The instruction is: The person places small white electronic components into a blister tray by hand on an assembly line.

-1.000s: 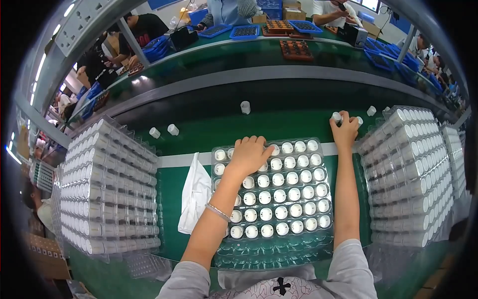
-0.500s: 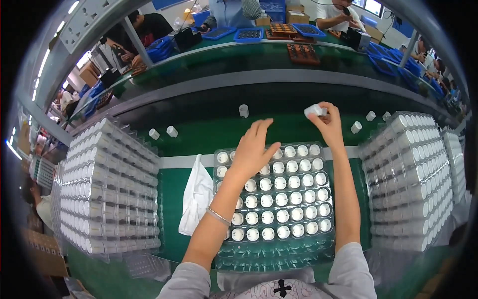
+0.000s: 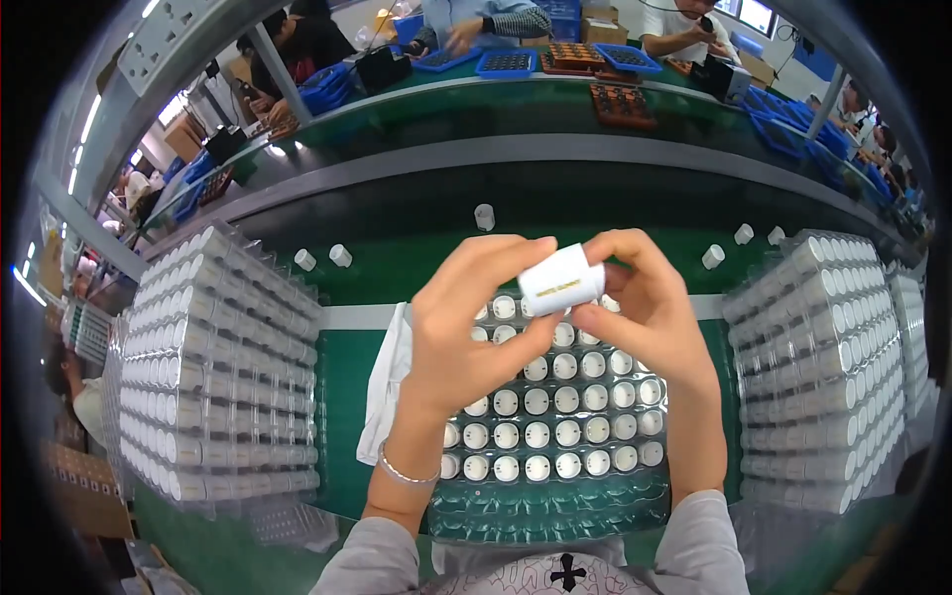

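Observation:
Over the tray's far part, a white plastic cylinder with gold print on its side is tilted between my two hands. My left hand pinches its left end between fingers and thumb. Round the narrower right end, the fingers and thumb of my right hand are closed. Beneath them lies a clear plastic blister tray with rows of white cylinders standing in its pockets. My hands and forearms hide some of the tray's far and left parts.
Stacked clear trays of white cylinders rise at left and right. A white cloth lies left of the tray. Loose cylinders stand beyond, one in the middle. Co-workers sit across the bench by blue trays.
My right hand has brought the cylinder left and nearer, over the tray. My left hand has risen to meet it and now grips it too.

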A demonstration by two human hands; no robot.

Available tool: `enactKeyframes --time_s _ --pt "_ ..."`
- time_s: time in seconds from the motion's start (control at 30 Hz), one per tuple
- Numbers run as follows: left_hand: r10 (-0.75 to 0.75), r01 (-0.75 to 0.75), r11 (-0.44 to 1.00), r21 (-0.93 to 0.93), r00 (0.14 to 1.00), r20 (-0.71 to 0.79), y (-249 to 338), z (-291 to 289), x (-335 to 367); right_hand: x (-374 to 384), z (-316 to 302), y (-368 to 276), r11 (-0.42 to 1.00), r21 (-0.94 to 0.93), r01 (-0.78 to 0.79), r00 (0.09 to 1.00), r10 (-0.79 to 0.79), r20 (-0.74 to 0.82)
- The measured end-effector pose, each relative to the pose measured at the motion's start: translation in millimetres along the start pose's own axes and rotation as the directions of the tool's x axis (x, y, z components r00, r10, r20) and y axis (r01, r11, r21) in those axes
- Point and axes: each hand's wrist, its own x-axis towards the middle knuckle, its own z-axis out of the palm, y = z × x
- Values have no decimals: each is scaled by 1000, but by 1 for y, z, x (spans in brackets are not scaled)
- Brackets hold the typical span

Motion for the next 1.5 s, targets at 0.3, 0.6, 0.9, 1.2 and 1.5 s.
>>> enactKeyframes --time_s 0.3,0.6,0.9,1.2,1.5 --pt "-297 301 929 -216 953 54 16 -26 -1 -7 -1 -23 888 -379 259 960 -280 2" --pt "-132 163 968 -189 977 168 21 -38 -3 -7 0 -25 715 -454 531 829 -550 102" --pt "-75 78 973 -219 997 21 23 -35 -2 -8 10 -30 696 -488 527 819 -569 73" --pt "-119 134 964 -229 990 77 25 -38 -3 -6 5 -33 630 -503 592 770 -625 124" --pt "-495 634 354 -687 750 438 24 -21 -6 -22 7 -32 991 128 29 974 1 -227"
